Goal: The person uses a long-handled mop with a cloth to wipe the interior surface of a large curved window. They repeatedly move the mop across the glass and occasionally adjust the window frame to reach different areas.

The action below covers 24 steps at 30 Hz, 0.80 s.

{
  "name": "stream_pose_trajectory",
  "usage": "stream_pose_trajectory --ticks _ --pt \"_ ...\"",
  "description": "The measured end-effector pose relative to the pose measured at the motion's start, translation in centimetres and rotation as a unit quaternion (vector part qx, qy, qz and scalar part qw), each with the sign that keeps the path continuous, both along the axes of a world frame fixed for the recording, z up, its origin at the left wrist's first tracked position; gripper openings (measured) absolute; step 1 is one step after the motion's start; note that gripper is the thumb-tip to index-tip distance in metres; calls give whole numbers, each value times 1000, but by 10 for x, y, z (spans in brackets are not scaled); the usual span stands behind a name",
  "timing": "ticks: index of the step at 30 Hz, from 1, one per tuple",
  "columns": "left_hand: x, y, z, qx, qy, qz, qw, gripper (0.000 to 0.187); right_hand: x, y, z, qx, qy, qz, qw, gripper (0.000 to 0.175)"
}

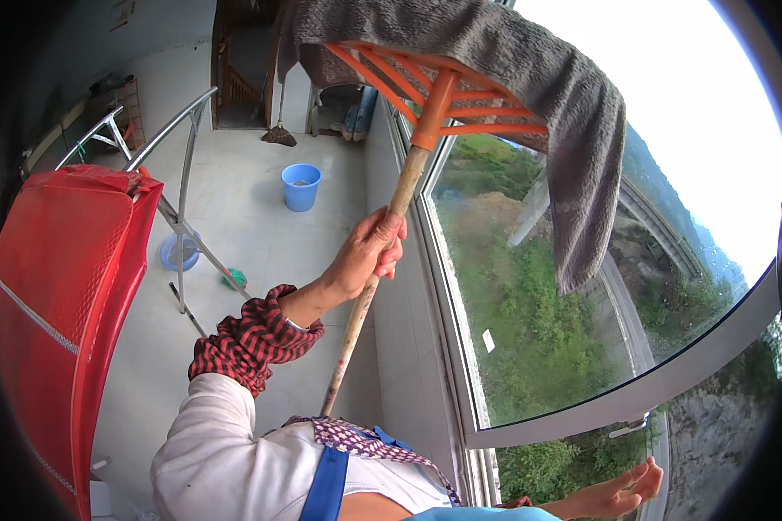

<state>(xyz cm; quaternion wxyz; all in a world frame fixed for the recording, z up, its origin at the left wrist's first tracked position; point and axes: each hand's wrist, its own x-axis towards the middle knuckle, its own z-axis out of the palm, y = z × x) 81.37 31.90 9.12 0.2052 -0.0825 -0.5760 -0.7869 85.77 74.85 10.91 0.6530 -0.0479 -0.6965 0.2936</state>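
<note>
My left hand (370, 255) grips a worn wooden pole (352, 325) at mid-length. At the pole's upper end is an orange plastic ribbed, rake-like head (435, 107). A grey towel (586, 195) is draped over that head, its right end hanging before the window. The pole's lower end is hidden behind my patterned apron (358, 435). At the lower right, my right hand (622, 492) is held out by the window opening, fingers bent and apart, with nothing visible in it. Above it is the framed window pane (534, 312), with a white handle (629, 426) on its lower frame.
A large red item with stitched trim (65, 260) stands close at left, beside a metal tube rack (182, 169). On the tiled floor are a blue bucket (300, 189), a blue basin (173, 251) and a green cloth-like thing (234, 279). A broom (279, 135) leans near the doorway.
</note>
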Motion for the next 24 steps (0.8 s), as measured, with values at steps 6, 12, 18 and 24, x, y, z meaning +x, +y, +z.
stream_pose_trajectory --ticks 6,12,18,24 --pt "-28 -26 38 -23 7 140 990 33 -98 53 -6 -74 -110 320 938 61" --pt "-39 -37 54 -50 17 243 969 34 -117 77 -3 -211 -114 390 889 69" --pt "-33 -34 58 -5 -3 301 953 31 -110 91 -3 -208 -109 407 883 58" --pt "-34 -26 66 -9 56 224 973 33 -127 88 15 -232 -56 465 852 40"
